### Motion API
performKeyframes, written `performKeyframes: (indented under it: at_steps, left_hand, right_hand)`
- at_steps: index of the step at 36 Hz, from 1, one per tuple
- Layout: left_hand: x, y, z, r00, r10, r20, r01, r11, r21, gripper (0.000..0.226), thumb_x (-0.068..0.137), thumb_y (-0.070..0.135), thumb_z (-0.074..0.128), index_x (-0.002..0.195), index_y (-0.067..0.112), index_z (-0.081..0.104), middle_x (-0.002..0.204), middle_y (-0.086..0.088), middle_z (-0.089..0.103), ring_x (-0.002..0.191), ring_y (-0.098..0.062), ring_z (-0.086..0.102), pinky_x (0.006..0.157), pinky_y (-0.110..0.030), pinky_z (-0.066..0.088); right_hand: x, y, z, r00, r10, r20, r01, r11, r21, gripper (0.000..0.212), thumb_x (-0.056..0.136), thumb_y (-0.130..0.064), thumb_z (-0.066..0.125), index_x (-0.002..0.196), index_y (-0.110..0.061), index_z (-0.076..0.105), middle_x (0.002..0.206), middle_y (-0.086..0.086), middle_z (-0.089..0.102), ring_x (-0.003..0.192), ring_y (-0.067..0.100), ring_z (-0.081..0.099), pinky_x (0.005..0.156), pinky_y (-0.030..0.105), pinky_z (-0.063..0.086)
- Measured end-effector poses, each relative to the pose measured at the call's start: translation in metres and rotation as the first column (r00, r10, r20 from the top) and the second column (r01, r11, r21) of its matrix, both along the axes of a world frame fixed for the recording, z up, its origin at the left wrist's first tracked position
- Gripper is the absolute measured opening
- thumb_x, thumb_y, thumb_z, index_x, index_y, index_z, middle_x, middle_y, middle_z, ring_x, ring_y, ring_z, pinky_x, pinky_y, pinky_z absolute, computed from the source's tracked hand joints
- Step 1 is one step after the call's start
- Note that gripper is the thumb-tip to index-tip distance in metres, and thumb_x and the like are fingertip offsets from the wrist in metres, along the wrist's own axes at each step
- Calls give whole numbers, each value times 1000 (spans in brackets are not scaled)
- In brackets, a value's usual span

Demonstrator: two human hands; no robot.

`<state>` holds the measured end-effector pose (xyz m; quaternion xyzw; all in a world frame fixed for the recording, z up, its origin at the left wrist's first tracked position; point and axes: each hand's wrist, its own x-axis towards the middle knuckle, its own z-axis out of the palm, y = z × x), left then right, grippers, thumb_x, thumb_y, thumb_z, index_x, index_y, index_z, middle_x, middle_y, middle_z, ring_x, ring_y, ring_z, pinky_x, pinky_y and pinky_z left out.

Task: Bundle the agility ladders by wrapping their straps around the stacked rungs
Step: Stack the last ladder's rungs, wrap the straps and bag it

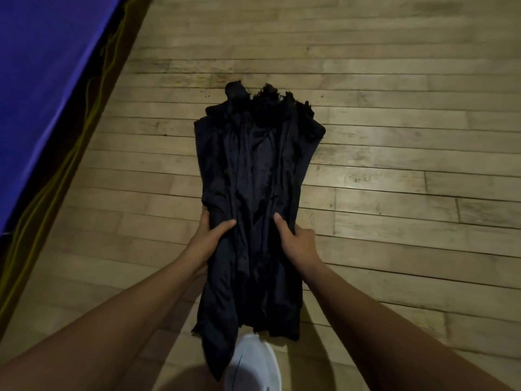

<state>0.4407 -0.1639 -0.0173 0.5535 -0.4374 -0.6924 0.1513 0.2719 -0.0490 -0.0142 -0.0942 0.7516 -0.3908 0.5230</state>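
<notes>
The dark ladder bundle (253, 170) is too dim to tell straps from rungs, and its near end hides part of a white shoe (253, 365). It stretches away between both hands, over the wooden floor (394, 142). The left hand (208, 241) and right hand (298, 241) each grip one side, thumbs on top, fingers hidden underneath.

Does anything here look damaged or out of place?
Yes. The far end of the black bundle is ragged, with frayed threads sticking out, and its near edge looks tattered too. A few dark specks lie on the floor by the far end.
</notes>
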Motion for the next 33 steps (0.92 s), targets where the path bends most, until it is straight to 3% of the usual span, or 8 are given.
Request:
performKeyframes:
  at_steps: [5, 10, 12, 17, 23, 25, 28, 33]
  left_hand:
    - [-7, 14, 2, 998, -42, -40, 41, 999, -8, 86, 82, 36, 79, 152, 41, 30, 139, 8, 57, 119, -12, 62, 97, -31, 51]
    - [-7, 22, 4, 985, -15, -170, 39, 990, 137, 77, 85, 17, 75, 149, 39, 38, 135, 0, 63, 120, -24, 63, 103, -43, 49]
    - [-9, 30, 7, 973, -9, -231, 56, 979, 196, 77, 82, 9, 71, 147, 37, 41, 134, -4, 64, 120, -28, 63, 100, -43, 50]
    - [-25, 50, 8, 958, 15, -285, 57, 969, 240, 79, 79, -3, 65, 145, 36, 45, 137, -8, 62, 123, -32, 60, 106, -48, 45]
    - [-63, 71, 15, 945, 11, -326, 54, 980, 190, 63, 86, 12, 65, 138, 44, 48, 134, 0, 64, 122, -26, 62, 98, -41, 50]
    - [-76, 76, 17, 942, 20, -335, 42, 984, 175, 64, 85, 16, 64, 143, 37, 46, 136, -3, 63, 124, -28, 61, 99, -42, 49]
    - [-95, 79, 21, 926, 22, -376, 43, 985, 164, 63, 86, 14, 63, 145, 31, 46, 137, -7, 62, 123, -29, 61, 94, -38, 54]
    - [-121, 71, 29, 905, -24, -425, 71, 993, 94, 61, 91, 13, 58, 149, 25, 41, 142, -7, 57, 128, -28, 57, 94, -34, 53]
  right_hand:
    - [10, 10, 11, 993, -24, 119, 35, 996, -88, 64, 94, -67, 51, 138, -22, 60, 130, -3, 65, 120, 18, 61, 108, 38, 47]
    - [9, 12, 11, 988, -90, 122, 105, 986, -131, 65, 100, -58, 45, 154, -22, 35, 147, -1, 51, 133, 24, 51, 112, 38, 40]
    - [4, 16, 10, 990, -90, 110, 105, 985, -136, 62, 102, -54, 44, 152, -20, 27, 145, 3, 49, 126, 25, 52, 106, 37, 41]
    - [-10, 45, 6, 968, -130, 214, 168, 971, -171, 71, 98, -52, 56, 155, -25, 25, 147, -4, 47, 127, 17, 51, 110, 36, 41]
    - [-17, 69, 5, 950, -187, 250, 244, 944, -221, 84, 76, -70, 70, 149, -41, 40, 139, -15, 58, 125, 12, 59, 111, 45, 45]
    - [-22, 69, 10, 955, -204, 214, 254, 936, -242, 74, 83, -63, 70, 147, -40, 42, 137, -15, 60, 123, 12, 60, 109, 42, 48]
    - [-33, 68, 18, 965, -204, 167, 247, 923, -295, 61, 94, -40, 67, 149, -34, 40, 130, -18, 60, 115, 2, 63, 98, 24, 53]
    - [-57, 66, 32, 951, -255, 172, 301, 891, -341, 59, 94, -29, 68, 148, -26, 43, 128, -14, 64, 106, -1, 66, 86, 16, 55]
